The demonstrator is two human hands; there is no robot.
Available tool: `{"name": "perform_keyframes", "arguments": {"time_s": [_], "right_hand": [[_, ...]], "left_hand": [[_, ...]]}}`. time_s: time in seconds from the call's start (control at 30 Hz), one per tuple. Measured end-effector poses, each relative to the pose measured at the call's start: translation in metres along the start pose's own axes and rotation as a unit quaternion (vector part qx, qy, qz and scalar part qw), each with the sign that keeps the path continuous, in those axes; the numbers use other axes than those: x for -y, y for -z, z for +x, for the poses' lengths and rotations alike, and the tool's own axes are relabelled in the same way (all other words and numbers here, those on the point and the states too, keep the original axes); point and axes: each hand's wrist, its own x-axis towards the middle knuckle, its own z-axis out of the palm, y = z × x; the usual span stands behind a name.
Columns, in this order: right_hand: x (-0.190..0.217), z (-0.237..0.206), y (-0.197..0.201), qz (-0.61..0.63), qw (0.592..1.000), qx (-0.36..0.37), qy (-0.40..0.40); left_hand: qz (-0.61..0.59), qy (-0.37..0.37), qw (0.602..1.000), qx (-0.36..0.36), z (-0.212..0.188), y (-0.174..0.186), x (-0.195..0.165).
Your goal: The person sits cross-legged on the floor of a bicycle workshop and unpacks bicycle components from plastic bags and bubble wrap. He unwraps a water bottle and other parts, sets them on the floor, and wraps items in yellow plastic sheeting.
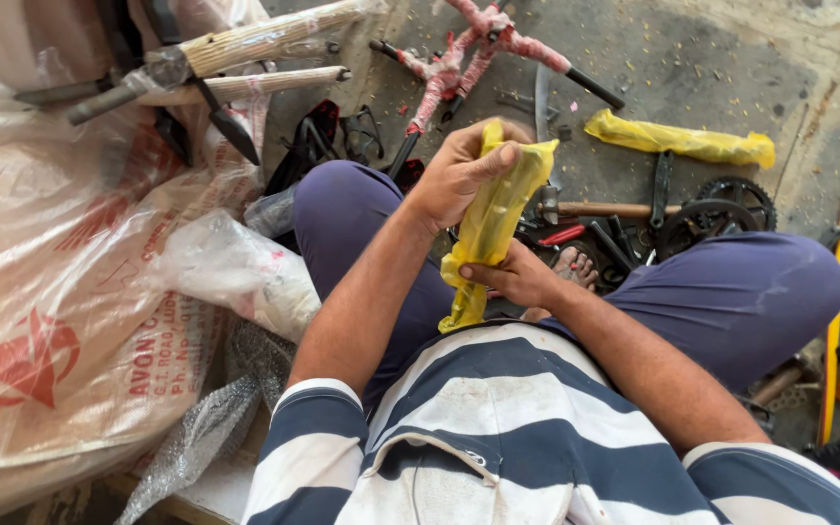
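Yellow wrapped part (494,219), navy-white striped shirt (498,428).

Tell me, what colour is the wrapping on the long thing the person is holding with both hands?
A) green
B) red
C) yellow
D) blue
C: the left hand grips the top and the right hand the lower part of a long part in yellow plastic wrapping, much like the yellow-wrapped piece lying on the floor.
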Motion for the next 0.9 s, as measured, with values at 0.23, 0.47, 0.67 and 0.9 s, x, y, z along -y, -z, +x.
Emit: {"name": "perform_keyframes", "arguments": {"time_s": [0.23, 0.47, 0.67, 0.9], "right_hand": [[-0.013, -0.027, 0.032, -0.103, 0.991, -0.037, 0.083], [0.027, -0.047, 0.048, 0.406, 0.897, -0.172, 0.017], [0.04, -0.043, 0.045, 0.386, 0.904, -0.181, 0.019], [0.02, -0.037, 0.064, 0.394, 0.9, -0.184, 0.016]], "left_hand": [[0.064, -0.106, 0.987, -0.099, -0.004, -0.003, 0.01], [0.253, -0.149, 0.937, -0.19, -0.008, -0.003, 0.021], [0.201, -0.12, 0.935, -0.266, 0.0, 0.019, 0.031], [0.145, -0.094, 0.953, -0.247, 0.003, 0.027, 0.041]]}}
